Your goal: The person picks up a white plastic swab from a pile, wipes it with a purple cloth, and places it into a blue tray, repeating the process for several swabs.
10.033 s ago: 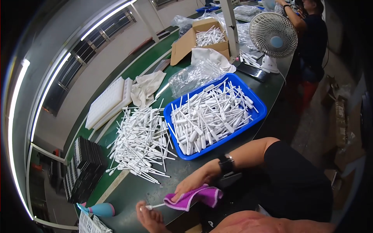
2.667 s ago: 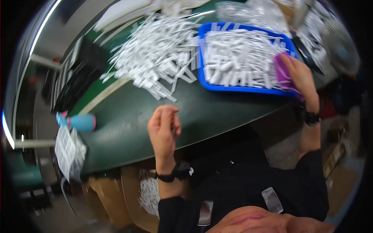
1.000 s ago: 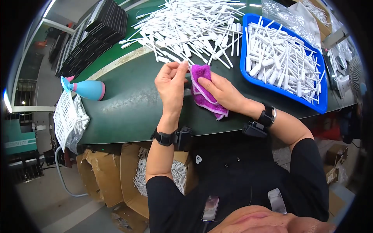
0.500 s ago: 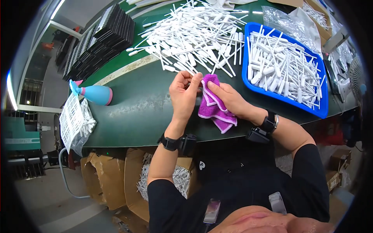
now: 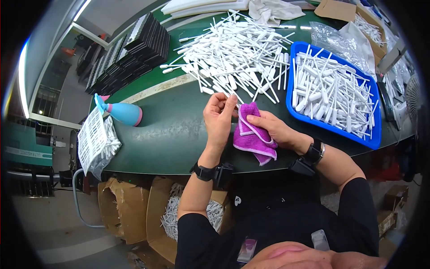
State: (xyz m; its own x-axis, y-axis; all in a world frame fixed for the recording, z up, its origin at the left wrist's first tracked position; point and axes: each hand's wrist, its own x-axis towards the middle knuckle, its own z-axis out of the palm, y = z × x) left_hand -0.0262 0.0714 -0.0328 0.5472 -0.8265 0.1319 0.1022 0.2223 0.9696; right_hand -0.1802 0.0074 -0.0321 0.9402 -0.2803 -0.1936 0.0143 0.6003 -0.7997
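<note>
My right hand [image 5: 282, 130] is closed on a folded purple cloth [image 5: 253, 144] with a pale edging, which hangs down over the green table. Close beside it, my left hand [image 5: 218, 119] has thumb and curled fingers pinched together at the cloth's upper left edge. Whatever sits in that pinch is too hidden to make out. Just beyond both hands lies a big loose heap of white sticks with a thicker end [image 5: 237, 54]. A blue tray [image 5: 293, 96] to the right is filled with more of these sticks.
A blue spray bottle [image 5: 125, 113] lies near a clear bag of white sticks [image 5: 107, 142] at the left. Black stacked trays [image 5: 139, 45] stand behind. Cardboard boxes [image 5: 159, 228] are below the table edge, one holding sticks. A clear plastic bag [image 5: 329, 36] lies at the back right.
The whole scene has shifted slightly down and right in view. Both hands stay close together at the cloth, whose lower folds hang a little differently.
</note>
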